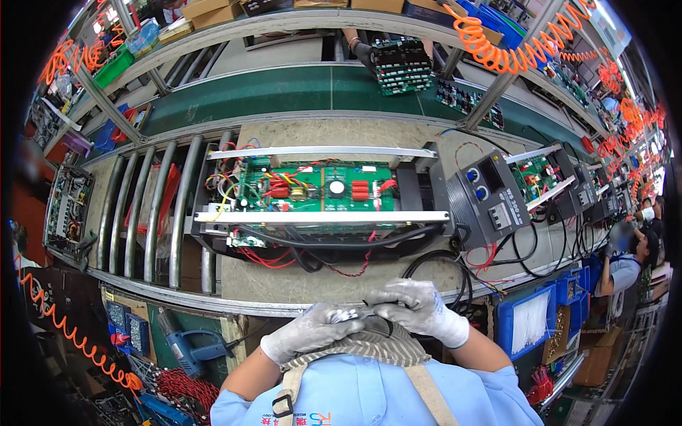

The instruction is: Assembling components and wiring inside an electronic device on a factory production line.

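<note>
Blue power tool [190, 351] below surface [245, 280]; left gloved hand [312, 332] curled around small silvery pieces [345, 314], before chest; open chassis [298, 217] on surface beyond; right gloved hand [414, 307] just beside pieces, fingers bent, grip unclear.

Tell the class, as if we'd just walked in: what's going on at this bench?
The person's gloved left hand and right hand are close together in front of a striped apron, seemingly handling something too small to make out. Beyond them, an open chassis with a green circuit board sits on the bench, touched by neither hand. Farther back, another person's gloved hand is at a stack of circuit boards.
</note>
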### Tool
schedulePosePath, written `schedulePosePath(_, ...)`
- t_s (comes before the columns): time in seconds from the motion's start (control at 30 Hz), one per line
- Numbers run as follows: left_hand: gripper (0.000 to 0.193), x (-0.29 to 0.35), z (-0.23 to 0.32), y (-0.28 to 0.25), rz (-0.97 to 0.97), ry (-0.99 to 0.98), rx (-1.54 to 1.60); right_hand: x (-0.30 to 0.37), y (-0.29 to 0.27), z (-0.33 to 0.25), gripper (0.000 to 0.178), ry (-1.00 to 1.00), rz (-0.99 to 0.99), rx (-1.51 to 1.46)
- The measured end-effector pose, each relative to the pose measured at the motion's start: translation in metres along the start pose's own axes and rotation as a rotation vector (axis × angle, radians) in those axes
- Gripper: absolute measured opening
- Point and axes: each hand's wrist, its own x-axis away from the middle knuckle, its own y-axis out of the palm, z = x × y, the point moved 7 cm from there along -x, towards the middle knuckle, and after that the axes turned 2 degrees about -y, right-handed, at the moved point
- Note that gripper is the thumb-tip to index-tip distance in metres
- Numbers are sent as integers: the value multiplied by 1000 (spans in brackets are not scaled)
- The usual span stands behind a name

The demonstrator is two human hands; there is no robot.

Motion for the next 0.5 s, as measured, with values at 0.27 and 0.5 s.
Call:
schedulePosePath(0.27,23,58,-5,-108,631,371,63,-132,-75,-32,19,26,62,198)
schedulePosePath(0.5,23,105,19,-134,915,348,59,-236,49,-28,43,-57,-347,405)
